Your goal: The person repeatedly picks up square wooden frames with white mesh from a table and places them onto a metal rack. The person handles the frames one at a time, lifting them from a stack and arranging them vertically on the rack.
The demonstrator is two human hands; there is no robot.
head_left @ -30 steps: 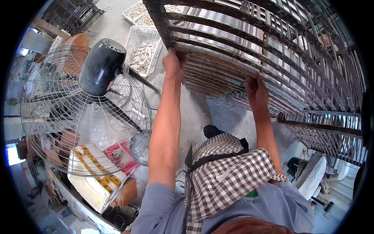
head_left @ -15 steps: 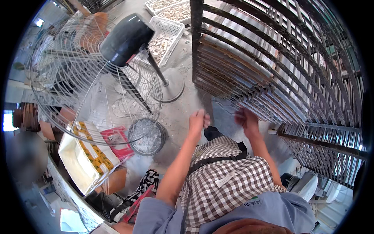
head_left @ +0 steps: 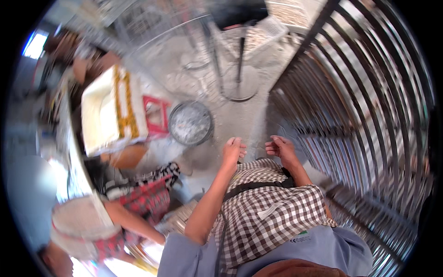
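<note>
Both my hands hang in front of my brown-and-white checked apron (head_left: 263,203), a short way apart. My left hand (head_left: 233,152) is loosely curled with its fingers a little apart, and no object shows in it. On the other side of the apron, my right hand (head_left: 281,148) has its fingers spread toward the left and holds nothing. Neither hand touches anything. Nearest to the right one is a tall slatted metal rack (head_left: 332,131) with stacked layers. A round dark bucket (head_left: 191,123) with pale contents stands on the floor ahead of the left one.
A standing fan (head_left: 242,85) with a black motor stands ahead, near white crates (head_left: 272,34) of small pale pieces. At left are a white foam box (head_left: 104,115) with yellow tape and a red plastic stool (head_left: 156,114). Another person (head_left: 85,221) bends at lower left.
My view has swung left, so the fan, crates and rack sit farther right. The other person has come into view. My hands have drawn closer together, still without any object.
</note>
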